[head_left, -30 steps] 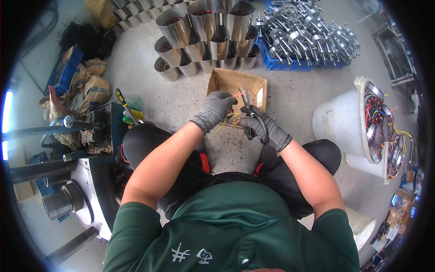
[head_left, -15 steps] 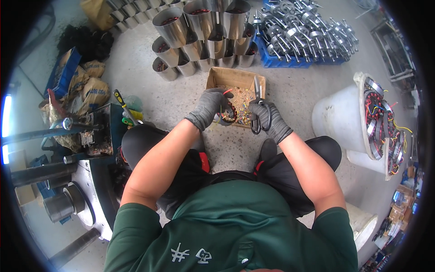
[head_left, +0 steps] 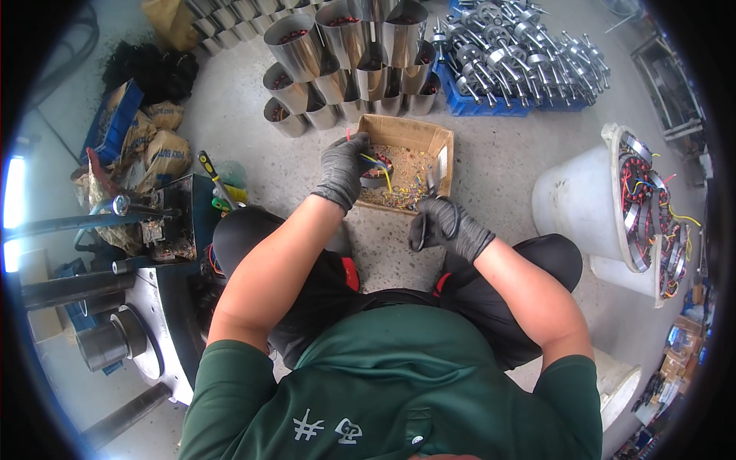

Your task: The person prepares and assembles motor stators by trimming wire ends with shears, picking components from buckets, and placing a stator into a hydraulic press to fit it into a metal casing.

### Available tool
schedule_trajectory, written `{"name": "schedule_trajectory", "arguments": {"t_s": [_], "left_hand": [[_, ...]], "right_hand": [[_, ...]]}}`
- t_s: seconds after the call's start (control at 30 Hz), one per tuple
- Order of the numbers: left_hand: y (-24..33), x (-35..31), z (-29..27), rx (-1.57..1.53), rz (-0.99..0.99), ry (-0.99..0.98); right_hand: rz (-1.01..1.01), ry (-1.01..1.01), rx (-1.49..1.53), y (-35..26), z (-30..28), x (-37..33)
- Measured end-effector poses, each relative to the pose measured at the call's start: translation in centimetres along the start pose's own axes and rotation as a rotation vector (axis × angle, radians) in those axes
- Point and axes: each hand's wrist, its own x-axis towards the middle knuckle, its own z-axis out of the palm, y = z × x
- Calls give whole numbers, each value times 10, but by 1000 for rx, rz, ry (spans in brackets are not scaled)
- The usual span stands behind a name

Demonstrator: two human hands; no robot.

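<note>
A small ring-shaped motor stator [head_left: 373, 182], with dark red windings and yellow, blue and red leads, is in my left hand [head_left: 338, 172]. My gloved fingers are closed around its left side, and a yellow lead hangs off it. Black-handled scissors [head_left: 432, 182] are in my right hand [head_left: 458, 228], lower and to the right. Their blades point up and away from me, while the glove hides most of the handles. Beneath and beyond both hands stands an open cardboard box [head_left: 406, 132], its bottom covered with small coloured wire scraps.
Metal cylinders [head_left: 295, 57] with windings inside are stacked beyond the box. Blue crates [head_left: 491, 106] of shafted metal parts stand far right. White buckets [head_left: 571, 192] of wired stators are at right. A machine [head_left: 157, 330] with thick bars stands close on my left.
My left hand has shifted left and turned the stator, so its yellow lead now shows. My right hand has dropped lower with the scissors, away from the stator.
</note>
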Motion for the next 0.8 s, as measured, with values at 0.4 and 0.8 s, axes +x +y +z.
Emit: {"name": "schedule_trajectory", "arguments": {"t_s": [0.4, 0.8], "left_hand": [[-3, -7, 29, -178, -171, 216], [-6, -23, 36, -129, -148, 48]], "right_hand": [[-93, -322, 85, 24, 49, -10], [-284, 10, 106, -13, 40, 3]]}}
